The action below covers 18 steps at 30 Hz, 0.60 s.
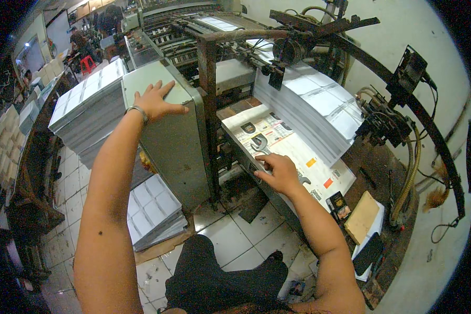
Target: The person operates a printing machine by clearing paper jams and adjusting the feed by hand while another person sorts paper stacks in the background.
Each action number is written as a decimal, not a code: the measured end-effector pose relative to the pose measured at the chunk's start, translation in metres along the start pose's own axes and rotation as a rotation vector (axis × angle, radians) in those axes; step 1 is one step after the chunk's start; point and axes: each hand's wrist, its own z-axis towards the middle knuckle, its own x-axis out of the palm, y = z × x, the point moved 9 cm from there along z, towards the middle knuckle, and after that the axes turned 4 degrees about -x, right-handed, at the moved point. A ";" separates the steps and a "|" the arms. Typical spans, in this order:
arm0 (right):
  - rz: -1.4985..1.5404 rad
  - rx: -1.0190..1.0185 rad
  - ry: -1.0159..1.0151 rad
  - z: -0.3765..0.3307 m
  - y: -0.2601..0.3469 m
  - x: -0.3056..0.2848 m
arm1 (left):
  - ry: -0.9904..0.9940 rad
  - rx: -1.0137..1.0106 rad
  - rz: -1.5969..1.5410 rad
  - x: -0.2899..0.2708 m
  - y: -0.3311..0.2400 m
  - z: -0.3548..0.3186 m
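My left hand (156, 102), with a metal bracelet at the wrist, lies flat with fingers spread on top of the grey-green machine cabinet (172, 141). My right hand (278, 172) presses palm down on a printed sheet (293, 149) on the machine's feed board; the sheet shows coloured labels and dark shapes. Beyond this sheet rises a tall, slanted stack of white printed sheets (319, 112) under the machine's feeder head (288, 49). Neither hand grips anything.
A high pile of printed sheets (86, 112) stands left of the cabinet, and a lower pile (154, 209) rests on the tiled floor. A black arched frame with hoses (403, 120) curves at right. A brown board (362, 215) and a dark phone (369, 252) lie on the table edge. People work far back left.
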 end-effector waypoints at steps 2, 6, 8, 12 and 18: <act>-0.001 0.000 0.000 0.001 0.001 -0.001 | 0.002 0.000 0.001 0.000 0.000 0.000; 0.010 -0.003 -0.009 0.001 0.001 -0.001 | -0.002 -0.001 0.006 0.000 0.001 0.001; 0.013 0.010 0.000 0.001 0.002 -0.002 | 0.001 -0.002 0.002 0.000 0.000 0.001; 0.003 0.021 0.009 0.001 0.005 -0.004 | 0.003 -0.005 0.005 -0.001 0.000 0.000; -0.009 0.010 -0.006 0.001 0.001 -0.002 | 0.001 -0.004 0.005 -0.002 -0.002 -0.001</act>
